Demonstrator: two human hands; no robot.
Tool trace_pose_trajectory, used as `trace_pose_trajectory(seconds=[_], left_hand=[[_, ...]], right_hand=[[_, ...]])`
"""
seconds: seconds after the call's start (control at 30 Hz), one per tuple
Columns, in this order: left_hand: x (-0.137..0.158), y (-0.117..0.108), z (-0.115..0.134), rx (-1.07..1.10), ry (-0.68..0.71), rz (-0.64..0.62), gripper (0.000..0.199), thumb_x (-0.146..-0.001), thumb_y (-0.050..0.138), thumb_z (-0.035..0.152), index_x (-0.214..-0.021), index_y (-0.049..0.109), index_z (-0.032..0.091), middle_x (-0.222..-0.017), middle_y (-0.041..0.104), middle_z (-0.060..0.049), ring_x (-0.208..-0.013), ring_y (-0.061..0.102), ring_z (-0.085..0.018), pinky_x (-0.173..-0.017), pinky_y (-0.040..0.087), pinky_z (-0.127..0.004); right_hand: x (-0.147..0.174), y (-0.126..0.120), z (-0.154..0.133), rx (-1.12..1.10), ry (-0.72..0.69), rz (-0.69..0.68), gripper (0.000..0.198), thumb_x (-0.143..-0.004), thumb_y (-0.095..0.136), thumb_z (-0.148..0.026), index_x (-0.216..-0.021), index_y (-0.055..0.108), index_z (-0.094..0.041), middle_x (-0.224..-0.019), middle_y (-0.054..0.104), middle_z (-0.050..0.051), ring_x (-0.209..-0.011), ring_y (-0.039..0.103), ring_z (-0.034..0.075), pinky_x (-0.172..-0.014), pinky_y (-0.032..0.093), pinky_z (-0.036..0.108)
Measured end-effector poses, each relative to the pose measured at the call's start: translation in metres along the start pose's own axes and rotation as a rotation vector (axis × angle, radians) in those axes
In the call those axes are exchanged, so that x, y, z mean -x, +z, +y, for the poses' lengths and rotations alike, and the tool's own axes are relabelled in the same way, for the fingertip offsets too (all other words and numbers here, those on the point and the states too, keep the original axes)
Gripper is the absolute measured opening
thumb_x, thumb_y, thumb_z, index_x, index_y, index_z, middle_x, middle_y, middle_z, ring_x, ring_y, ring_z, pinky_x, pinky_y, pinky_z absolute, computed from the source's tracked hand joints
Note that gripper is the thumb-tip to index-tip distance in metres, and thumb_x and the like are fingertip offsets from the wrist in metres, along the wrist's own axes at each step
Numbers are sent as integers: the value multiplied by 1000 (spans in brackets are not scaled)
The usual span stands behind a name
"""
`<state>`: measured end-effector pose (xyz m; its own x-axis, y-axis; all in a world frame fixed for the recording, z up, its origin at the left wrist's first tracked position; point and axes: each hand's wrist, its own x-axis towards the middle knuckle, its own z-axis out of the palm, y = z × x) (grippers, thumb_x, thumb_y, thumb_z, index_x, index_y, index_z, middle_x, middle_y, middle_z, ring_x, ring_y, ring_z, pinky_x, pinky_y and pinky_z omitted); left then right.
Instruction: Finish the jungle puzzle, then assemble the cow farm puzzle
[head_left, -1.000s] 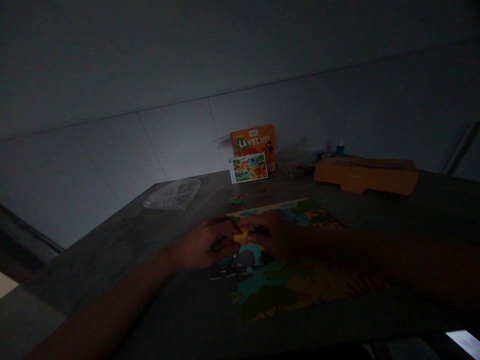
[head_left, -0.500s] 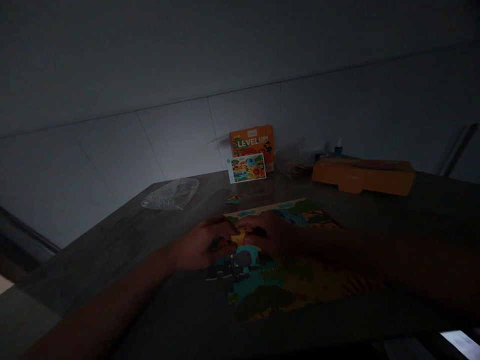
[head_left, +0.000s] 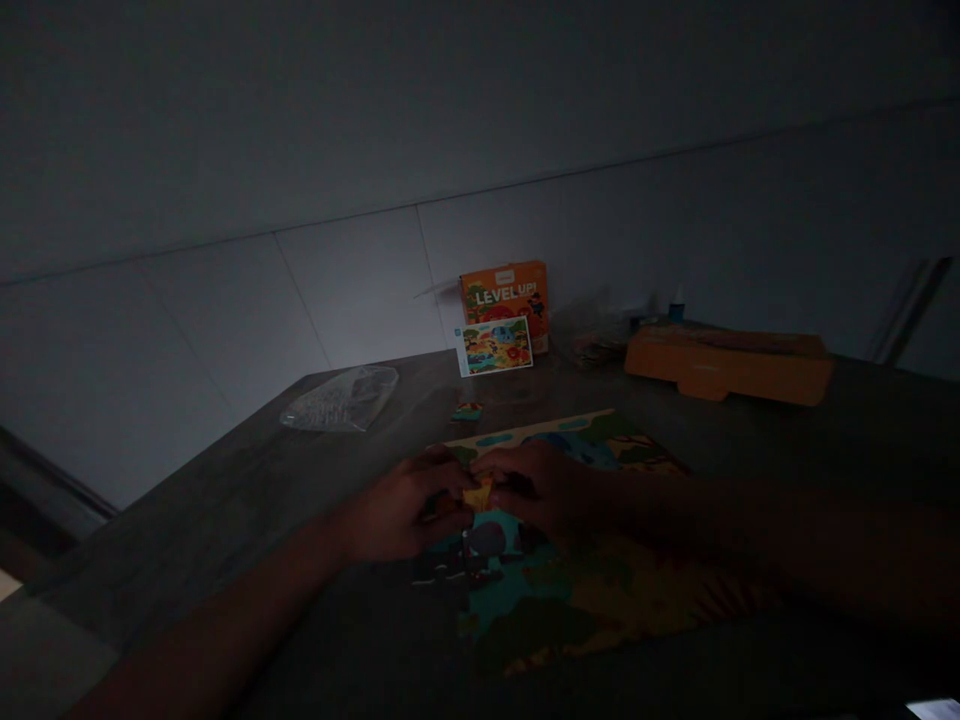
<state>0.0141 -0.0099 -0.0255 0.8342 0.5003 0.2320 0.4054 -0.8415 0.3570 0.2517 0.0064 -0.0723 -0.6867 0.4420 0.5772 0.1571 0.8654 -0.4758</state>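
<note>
A partly assembled jigsaw puzzle with a colourful animal scene lies on the dark grey table. My left hand is at its left side, thumb and fingers closed around the edge of a puzzle piece there. Close beside it, my right hand reaches in over the puzzle from the right, with bent fingers pinching at a yellow part between the two hands. Dim light and the fingers hide the exact outline of what they grip. Just beyond the puzzle, a loose puzzle piece lies on the table.
At the back, an orange "LEVEL UP!" box stands near the wall with a picture card leaning on it. A clear plastic bag lies back left. An orange open box part and a small bottle are back right.
The view has tilted up slightly, so everything sits a little lower. Both hands stay at the same spot on the puzzle, with hardly any finger movement.
</note>
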Motion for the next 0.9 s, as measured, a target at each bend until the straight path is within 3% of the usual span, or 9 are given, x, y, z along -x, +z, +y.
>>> trace_pose_trajectory(seconds=[0.63, 0.9], left_hand=[[0, 1, -3, 8, 16, -1, 13, -91, 60, 21, -104, 62, 18, -103, 64, -8, -100, 60, -22, -86, 51, -35], [0, 2, -4, 17, -4, 10, 14, -91, 60, 23, -103, 64, 16, -102, 63, -10, -90, 62, -20, -78, 52, -34]], right_hand=[[0, -1, -5, 28, 54, -23, 27, -89, 54, -24, -111, 63, -11, -66, 53, -3, -54, 44, 10, -52, 32, 22], [-2, -2, -10, 26, 50, -24, 21, -88, 52, -20, -105, 62, -12, -65, 49, -5, -54, 42, 9, -52, 31, 21]])
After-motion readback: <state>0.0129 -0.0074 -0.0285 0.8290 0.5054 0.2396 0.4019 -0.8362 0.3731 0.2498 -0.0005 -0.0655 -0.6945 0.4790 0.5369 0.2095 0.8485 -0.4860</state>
